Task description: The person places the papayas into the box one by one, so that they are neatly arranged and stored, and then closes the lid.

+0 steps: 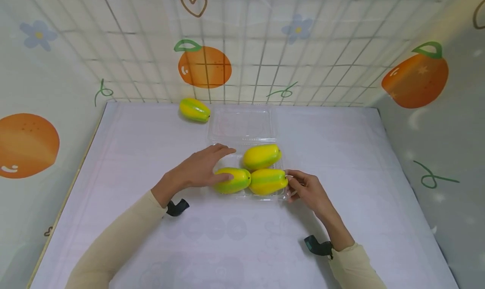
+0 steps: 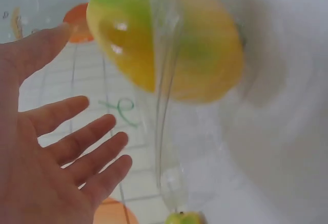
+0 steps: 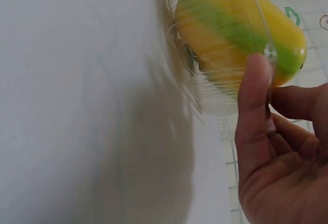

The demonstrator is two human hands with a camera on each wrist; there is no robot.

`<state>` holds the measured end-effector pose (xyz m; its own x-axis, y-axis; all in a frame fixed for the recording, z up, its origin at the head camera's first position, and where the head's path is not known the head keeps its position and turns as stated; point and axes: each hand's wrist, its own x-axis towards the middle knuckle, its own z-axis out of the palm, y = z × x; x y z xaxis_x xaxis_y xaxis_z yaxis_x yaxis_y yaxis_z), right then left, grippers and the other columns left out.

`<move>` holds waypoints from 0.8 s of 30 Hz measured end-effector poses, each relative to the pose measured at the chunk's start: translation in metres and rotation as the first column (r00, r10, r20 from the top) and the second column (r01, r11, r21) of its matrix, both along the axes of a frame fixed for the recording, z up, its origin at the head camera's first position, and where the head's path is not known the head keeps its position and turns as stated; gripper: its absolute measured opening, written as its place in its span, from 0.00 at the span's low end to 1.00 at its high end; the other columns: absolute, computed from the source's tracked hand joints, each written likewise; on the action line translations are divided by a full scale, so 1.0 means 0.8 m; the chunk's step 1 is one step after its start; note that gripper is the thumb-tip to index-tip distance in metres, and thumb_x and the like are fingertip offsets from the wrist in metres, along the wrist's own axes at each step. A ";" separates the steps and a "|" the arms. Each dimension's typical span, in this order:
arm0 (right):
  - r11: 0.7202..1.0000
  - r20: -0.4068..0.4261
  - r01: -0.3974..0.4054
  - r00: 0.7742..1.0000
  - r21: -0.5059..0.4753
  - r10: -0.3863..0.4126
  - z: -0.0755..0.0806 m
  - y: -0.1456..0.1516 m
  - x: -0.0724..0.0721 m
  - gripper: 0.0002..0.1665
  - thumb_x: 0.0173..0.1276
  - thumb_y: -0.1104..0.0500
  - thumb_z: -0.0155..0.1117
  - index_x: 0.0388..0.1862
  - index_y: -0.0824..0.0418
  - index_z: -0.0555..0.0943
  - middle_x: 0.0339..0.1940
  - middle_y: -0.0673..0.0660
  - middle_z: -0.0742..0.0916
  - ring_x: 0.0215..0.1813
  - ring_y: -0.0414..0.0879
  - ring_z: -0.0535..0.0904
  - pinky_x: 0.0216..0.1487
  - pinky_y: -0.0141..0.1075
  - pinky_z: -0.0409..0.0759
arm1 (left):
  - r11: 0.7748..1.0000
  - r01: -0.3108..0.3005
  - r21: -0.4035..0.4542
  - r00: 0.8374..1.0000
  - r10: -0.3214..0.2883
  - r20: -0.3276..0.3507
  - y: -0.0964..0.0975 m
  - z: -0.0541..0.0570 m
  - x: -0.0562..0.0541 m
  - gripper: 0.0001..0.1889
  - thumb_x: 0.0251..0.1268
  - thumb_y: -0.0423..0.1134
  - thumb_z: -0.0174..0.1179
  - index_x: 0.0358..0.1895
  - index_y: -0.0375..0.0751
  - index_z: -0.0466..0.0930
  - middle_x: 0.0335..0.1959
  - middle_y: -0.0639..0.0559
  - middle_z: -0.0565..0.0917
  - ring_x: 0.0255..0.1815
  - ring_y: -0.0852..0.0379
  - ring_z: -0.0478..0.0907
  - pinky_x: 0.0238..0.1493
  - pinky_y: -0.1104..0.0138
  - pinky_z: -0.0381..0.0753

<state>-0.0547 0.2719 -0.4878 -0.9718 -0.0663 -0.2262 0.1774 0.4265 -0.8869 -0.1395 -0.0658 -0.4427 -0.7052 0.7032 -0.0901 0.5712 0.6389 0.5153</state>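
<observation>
A clear plastic clamshell box lies on the table with its lid folded open toward the back. Three yellow-green papaya-like fruits sit in its base: a back one, a front right one and a front left one. My left hand hovers over the box's left side, fingers spread and thumb above the front left fruit. In the left wrist view, that hand holds nothing. At the box's right edge, my right hand pinches the rim between thumb and fingers.
Another yellow-green fruit lies at the back of the table, left of the lid. Fabric walls with printed oranges enclose the white table at the back and sides. A dark wrist mount hangs beside the right wrist.
</observation>
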 end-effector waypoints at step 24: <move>1.000 -0.002 0.001 1.000 0.002 -0.001 0.000 0.001 0.001 0.25 0.80 0.57 0.55 0.69 0.70 0.73 0.40 0.64 0.84 0.32 0.52 0.82 0.33 0.36 0.87 | 0.930 -0.366 0.032 0.912 0.366 -0.185 -0.081 -0.055 -0.134 0.46 0.62 0.44 0.69 0.81 0.50 0.53 0.82 0.42 0.47 0.82 0.39 0.39 0.76 0.39 0.45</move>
<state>-0.0539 0.2724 -0.4879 -0.9724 -0.0651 -0.2241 0.1756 0.4281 -0.8865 -0.2465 -0.1305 -0.4865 -0.9175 0.3925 0.0645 0.3817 0.8231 0.4206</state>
